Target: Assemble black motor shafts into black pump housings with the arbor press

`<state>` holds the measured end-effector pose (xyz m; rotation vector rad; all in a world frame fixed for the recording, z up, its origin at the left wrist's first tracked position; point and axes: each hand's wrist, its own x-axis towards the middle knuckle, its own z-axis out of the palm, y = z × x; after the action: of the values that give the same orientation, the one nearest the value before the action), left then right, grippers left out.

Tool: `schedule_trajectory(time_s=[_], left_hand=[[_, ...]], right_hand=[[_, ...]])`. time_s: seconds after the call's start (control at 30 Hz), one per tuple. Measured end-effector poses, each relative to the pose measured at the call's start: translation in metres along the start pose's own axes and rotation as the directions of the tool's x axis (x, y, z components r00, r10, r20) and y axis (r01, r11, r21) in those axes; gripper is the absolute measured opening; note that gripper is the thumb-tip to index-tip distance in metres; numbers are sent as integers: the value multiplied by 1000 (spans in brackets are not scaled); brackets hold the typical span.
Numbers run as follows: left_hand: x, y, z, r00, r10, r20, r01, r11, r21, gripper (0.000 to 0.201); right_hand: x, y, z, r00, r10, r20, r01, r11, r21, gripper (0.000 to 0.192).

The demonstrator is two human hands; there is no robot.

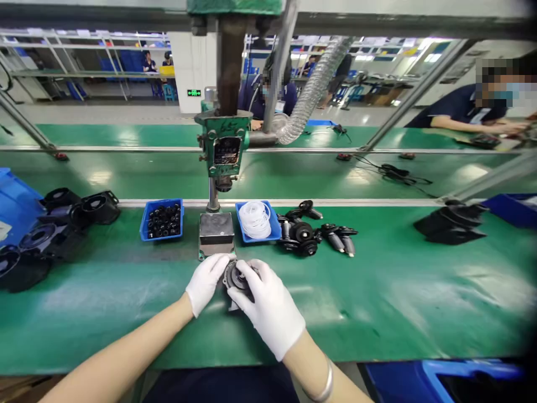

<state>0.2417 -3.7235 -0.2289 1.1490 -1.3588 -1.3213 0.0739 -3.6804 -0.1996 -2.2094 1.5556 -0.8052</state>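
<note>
Both my hands wear white gloves and meet on a small round dark motor part (235, 276) lying on the green table (377, 302). My left hand (206, 284) grips its left side. My right hand (271, 310) covers its right side and lower half. The part sits just in front of the metal base block (216, 231) of a green press (224, 146). Most of the part is hidden under my fingers.
A blue tray of black rings (162, 219) stands left of the press and a blue tray of white rings (256, 219) stands right of it. Black motor parts (312, 230) lie further right. Black housings (59, 224) pile at left. Other people work beyond the conveyor.
</note>
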Motion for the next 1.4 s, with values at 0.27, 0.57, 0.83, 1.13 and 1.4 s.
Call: schedule_trajectory(time_s=[0.27,0.57,0.83,1.13,1.4], left_hand=[[-34,-15,6,954,75,290,-116,986,124,149],[-26,-19,10,910,310,274,-385,877,287,116],[-29,-26,17,916,321,240,-383,878,287,122],[-28,-30,19,940,279,199,-327,904,276,119],[-30,-29,18,937,270,220,-331,886,324,118]], right_hand=[[5,37,7,986,-74,152,-24,830,558,47],[17,45,1,956,-40,291,-115,861,496,69],[-8,39,-2,991,54,126,-101,907,409,75],[-28,33,-10,930,320,-182,-107,709,697,38],[-27,33,-1,854,431,-291,-125,713,690,27]])
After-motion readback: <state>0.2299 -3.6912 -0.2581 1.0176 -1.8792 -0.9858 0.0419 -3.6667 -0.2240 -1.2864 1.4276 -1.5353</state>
